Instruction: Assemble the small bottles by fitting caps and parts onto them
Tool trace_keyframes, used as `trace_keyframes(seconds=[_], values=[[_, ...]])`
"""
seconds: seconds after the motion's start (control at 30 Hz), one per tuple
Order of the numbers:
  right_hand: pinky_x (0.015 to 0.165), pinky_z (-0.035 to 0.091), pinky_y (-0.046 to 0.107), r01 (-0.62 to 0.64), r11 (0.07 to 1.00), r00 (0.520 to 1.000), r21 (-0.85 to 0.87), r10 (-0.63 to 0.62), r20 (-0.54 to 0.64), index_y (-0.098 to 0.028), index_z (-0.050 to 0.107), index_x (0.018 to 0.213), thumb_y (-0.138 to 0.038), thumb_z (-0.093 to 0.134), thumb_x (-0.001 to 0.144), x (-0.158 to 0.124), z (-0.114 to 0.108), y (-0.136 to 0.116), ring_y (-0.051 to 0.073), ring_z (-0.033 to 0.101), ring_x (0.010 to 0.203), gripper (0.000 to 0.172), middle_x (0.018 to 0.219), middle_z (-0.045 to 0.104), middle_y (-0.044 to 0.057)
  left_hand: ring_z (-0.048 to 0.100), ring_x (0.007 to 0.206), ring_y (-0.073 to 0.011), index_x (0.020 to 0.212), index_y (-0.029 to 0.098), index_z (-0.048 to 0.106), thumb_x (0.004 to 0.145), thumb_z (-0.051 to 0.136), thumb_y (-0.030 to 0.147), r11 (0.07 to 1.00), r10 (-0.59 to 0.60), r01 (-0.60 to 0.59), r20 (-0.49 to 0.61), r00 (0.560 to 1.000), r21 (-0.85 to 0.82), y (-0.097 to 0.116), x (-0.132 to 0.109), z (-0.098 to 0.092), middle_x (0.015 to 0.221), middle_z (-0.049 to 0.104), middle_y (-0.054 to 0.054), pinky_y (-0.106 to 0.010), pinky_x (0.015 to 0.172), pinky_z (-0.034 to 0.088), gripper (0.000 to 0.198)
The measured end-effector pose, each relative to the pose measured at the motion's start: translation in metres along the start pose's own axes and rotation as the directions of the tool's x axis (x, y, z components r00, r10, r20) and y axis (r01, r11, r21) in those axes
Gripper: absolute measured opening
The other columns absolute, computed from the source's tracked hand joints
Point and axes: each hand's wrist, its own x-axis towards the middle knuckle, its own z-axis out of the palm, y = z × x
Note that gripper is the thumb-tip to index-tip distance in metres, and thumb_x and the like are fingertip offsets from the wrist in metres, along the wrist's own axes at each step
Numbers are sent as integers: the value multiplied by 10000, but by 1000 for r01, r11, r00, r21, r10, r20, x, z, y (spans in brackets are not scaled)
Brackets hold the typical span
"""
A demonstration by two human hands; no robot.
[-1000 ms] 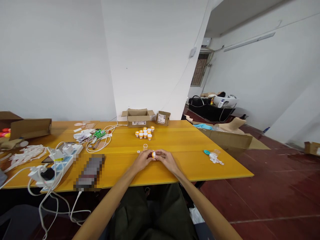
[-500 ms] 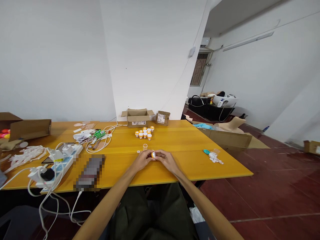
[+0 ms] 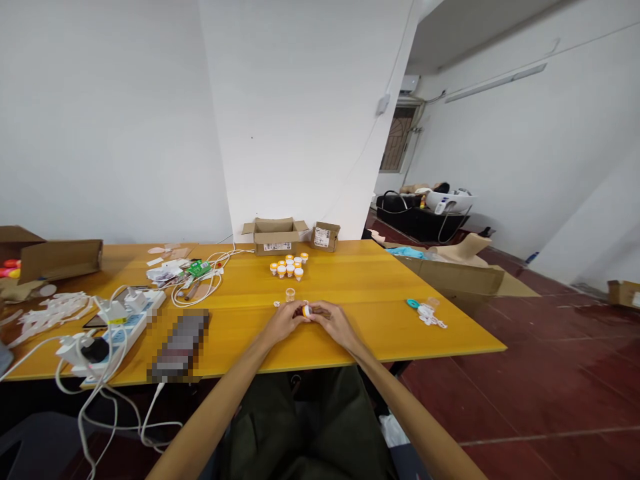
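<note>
My left hand (image 3: 284, 321) and my right hand (image 3: 333, 321) meet over the yellow table (image 3: 360, 280), fingers curled together round a small orange-and-white vial (image 3: 306, 311). Both hands rest near the table's front edge. Just beyond the fingertips stands a small clear cup (image 3: 291, 294), and a tiny white piece (image 3: 277, 304) lies to its left. Further back sits a cluster of several orange-capped vials (image 3: 289, 265).
Two open cardboard boxes (image 3: 276, 235) stand at the back edge. A power strip with white plugs and cables (image 3: 113, 320) and a blurred dark item (image 3: 179, 345) lie at the left. A teal roll and white bits (image 3: 425, 311) sit at the right. More boxes (image 3: 55, 257) are far left.
</note>
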Motion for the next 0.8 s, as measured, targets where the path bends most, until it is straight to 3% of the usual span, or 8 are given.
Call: trace_keyframes(seconds=[0.47, 0.63, 0.8], values=[[855, 590, 419, 34, 999, 998, -41, -33, 45, -243, 730, 1005, -469, 693, 787, 0, 2, 5, 245, 722, 913, 316, 1007, 764, 60, 607, 734, -171, 937, 184, 682, 777, 715, 273, 991, -55, 51, -25, 998, -120, 0, 1, 4, 842, 706, -20, -290, 719, 486, 185], [855, 579, 404, 67, 975, 997, -213, -55, 61, -239, 736, 1058, -422, 641, 839, -1, -2, -2, 252, 713, 941, 301, 1082, 743, 91, 638, 759, -175, 972, 189, 679, 760, 713, 219, 972, -73, 74, 9, 997, -223, -1, 1, 4, 861, 717, -19, -297, 729, 508, 216], [777, 558, 330, 116, 901, 987, -419, -57, 149, -226, 743, 1070, -312, 616, 850, -1, -8, -10, 230, 702, 843, 268, 962, 751, 85, 650, 843, -200, 930, 191, 685, 706, 770, 226, 975, -59, 54, -15, 998, -217, -3, 1, 4, 895, 719, -29, -335, 822, 510, 242]])
